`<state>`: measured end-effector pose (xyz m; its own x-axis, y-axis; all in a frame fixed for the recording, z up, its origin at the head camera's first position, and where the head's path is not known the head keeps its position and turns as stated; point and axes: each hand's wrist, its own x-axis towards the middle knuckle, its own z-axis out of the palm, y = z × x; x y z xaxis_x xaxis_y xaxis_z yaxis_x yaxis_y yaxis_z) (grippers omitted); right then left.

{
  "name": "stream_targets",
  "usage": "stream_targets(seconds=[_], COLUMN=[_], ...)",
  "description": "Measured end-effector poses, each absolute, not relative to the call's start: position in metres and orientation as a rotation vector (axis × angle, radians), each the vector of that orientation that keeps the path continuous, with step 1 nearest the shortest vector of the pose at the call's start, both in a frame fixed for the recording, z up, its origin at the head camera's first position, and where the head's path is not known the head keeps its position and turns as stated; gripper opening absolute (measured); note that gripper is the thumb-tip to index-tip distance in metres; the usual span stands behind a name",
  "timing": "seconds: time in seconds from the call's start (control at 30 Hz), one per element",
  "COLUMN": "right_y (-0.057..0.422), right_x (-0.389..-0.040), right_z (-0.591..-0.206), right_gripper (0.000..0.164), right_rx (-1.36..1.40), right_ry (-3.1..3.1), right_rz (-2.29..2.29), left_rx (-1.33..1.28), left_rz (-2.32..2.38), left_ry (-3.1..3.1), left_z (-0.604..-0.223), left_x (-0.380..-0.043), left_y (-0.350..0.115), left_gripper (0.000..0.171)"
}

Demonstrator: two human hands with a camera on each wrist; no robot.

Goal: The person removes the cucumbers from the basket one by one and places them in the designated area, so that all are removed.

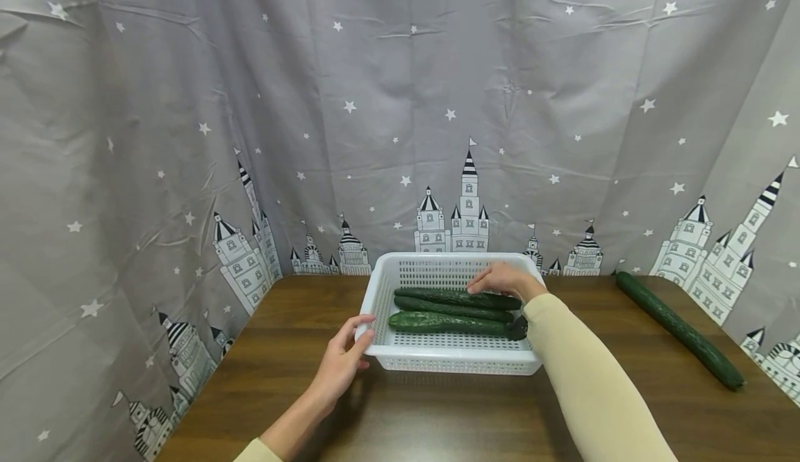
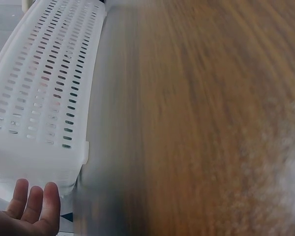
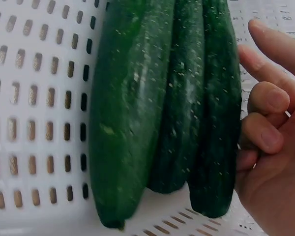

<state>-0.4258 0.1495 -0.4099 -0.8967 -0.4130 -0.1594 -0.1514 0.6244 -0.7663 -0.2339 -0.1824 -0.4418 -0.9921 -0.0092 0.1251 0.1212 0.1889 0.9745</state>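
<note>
Green cucumbers [image 1: 451, 310], three abreast, lie in a white basket [image 1: 450, 353] on a wooden tabletop [image 1: 450, 420] while a person's left grip [image 1: 339, 361] pinches the basket's left rim [image 1: 370, 297]. The right grip [image 1: 507, 281] is loose, fingers [image 3: 269, 98] partly bent against the farthest cucumber [image 1: 440, 296]; a fourth cucumber [image 1: 681, 332] rests on the tabletop at right.

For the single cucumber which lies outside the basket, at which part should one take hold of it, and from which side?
Probably best around the middle of the cucumber, coming from above and closing across its width. It is long and slim, lies flat on the table, and nothing covers it. Its far end lies close to the curtain, so there seems less room there.
</note>
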Motion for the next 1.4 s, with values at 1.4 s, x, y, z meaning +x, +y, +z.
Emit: stream_targets(seconds=[1.4], right_y=[0.150], right_x=[-0.437], right_z=[-0.420], right_gripper=[0.045], right_rx=[-0.322], right_ry=[2.587], right_rz=[-0.952], left_rx=[-0.091], left_rz=[-1.935], left_ry=[-2.331], left_z=[-0.443], left_x=[-0.233], left_y=[-0.180], left_gripper=[0.035])
